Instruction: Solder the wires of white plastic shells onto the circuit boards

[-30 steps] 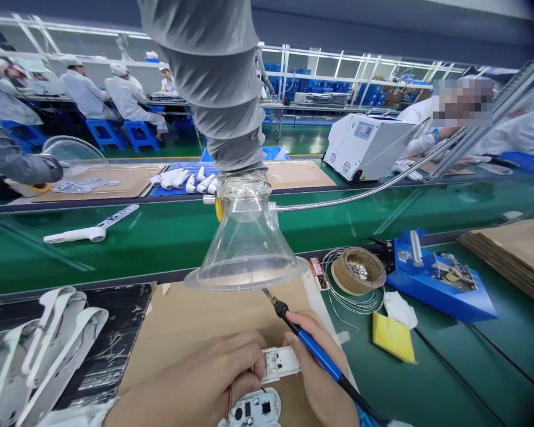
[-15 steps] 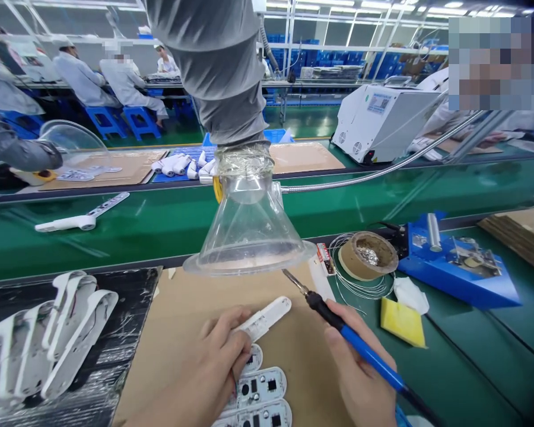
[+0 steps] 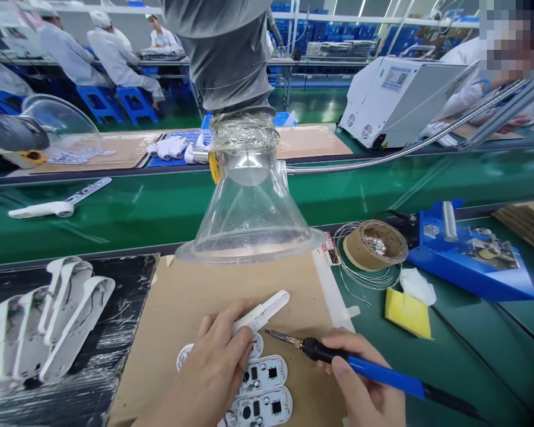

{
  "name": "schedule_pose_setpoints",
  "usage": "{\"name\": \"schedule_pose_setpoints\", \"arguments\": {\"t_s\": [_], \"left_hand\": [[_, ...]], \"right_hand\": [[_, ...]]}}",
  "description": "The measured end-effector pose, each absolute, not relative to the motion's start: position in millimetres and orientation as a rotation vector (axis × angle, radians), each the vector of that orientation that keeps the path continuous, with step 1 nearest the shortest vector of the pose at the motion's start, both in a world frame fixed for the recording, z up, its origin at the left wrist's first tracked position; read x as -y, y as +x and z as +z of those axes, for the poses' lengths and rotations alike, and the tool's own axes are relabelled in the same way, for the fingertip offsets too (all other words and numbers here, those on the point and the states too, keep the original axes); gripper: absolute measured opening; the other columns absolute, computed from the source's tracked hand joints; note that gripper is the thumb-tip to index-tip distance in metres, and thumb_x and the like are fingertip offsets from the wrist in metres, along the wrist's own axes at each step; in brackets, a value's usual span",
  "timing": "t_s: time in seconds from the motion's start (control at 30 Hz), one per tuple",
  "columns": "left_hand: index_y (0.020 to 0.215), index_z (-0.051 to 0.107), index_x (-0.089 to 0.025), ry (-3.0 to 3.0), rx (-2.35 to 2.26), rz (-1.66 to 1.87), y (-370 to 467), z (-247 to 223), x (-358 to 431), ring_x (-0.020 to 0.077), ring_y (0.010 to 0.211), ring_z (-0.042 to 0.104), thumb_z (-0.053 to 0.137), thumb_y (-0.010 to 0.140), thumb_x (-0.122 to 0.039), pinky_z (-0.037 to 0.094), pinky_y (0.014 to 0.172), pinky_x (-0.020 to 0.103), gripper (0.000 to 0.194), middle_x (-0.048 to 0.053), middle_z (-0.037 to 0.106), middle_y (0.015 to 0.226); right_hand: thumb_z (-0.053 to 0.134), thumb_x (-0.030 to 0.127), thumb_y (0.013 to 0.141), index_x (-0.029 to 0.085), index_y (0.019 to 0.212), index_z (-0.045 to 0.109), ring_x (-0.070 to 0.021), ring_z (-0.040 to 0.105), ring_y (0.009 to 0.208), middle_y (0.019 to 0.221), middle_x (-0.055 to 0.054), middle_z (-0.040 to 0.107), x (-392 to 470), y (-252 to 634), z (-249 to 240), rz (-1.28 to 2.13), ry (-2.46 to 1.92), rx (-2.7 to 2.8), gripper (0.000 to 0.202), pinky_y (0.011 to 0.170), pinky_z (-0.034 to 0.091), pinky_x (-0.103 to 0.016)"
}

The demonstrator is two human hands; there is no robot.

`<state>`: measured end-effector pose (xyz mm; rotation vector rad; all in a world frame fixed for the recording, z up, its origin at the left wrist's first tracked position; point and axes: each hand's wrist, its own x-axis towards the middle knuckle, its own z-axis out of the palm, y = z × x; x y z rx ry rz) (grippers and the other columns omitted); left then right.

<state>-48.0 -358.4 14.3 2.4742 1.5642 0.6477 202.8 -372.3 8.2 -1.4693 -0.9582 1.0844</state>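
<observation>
Lowered since the earlier frame, your soldering iron (image 3: 365, 367) — gripped in your right hand (image 3: 365, 376) — points toward the white strip (image 3: 262, 311), pinched by your left (image 3: 216, 362), which hides its near end.

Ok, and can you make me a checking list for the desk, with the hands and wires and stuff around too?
Surface: brown sheet on green bench; no spill seen.
Job's things: white strip, circuit boards, soldering iron.
Clutter: yellow sponge and crumpled tissue, touching; wire coil around the foot of a roll.
Left hand: fingers holding the white strip.
Right hand: fingers around the soldering iron, tip near the strip.
Cables: dark ones on the bench, right side; no tangle seen.
Surroundings: clear funnel hanging above; people in white behind.
</observation>
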Motion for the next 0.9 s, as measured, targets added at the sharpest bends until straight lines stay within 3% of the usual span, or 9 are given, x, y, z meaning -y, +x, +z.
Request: {"name": "schedule_pose_setpoints", "arguments": {"t_s": [0.23, 0.53, 0.9], "left_hand": [[0.097, 0.058, -0.023, 2.475, -1.552, 0.65, -46.3, 19.9, 357.0, 0.0246, 0.1, 0.06, 0.044, 0.092, 0.01, 0.048, 0.081, 0.035, 0.035, 0.011, 0.063, 0.143], [0.099, 0.057, -0.023, 2.475, -1.555, 0.635, -46.4, 19.4, 357.6, 0.025, 0.102, 0.061, 0.044, 0.097, 0.007, 0.048, 0.081, 0.036, 0.033, 0.011, 0.063, 0.142], [0.1, 0.058, -0.021, 2.503, -1.56, 0.655, -45.6, 19.3, 356.5, 0.0236, 0.1, 0.062, 0.046, 0.101, 0.003, 0.051, 0.081, 0.036, 0.028, 0.012, 0.064, 0.14]], "right_hand": [[0.084, 0.062, 0.091, 0.022, 0.091, 0.086, -0.0242, 0.076, 0.074, 0.091, -0.012, 0.081, 371.6, 201.1, 2.0, 1.122, -1.473, 0.992, 0.039, 0.063, 0.065, -0.028], [0.083, 0.065, 0.09, 0.022, 0.091, 0.085, -0.0229, 0.072, 0.07, 0.083, -0.011, 0.078, 370.0, 199.0, 0.1, 1.186, -1.508, 0.995, 0.043, 0.054, 0.057, -0.025], [0.083, 0.061, 0.092, 0.022, 0.09, 0.086, -0.0245, 0.077, 0.071, 0.086, -0.012, 0.082, 369.2, 199.5, 0.9, 1.112, -1.501, 1.056, 0.039, 0.058, 0.063, -0.026]]}}
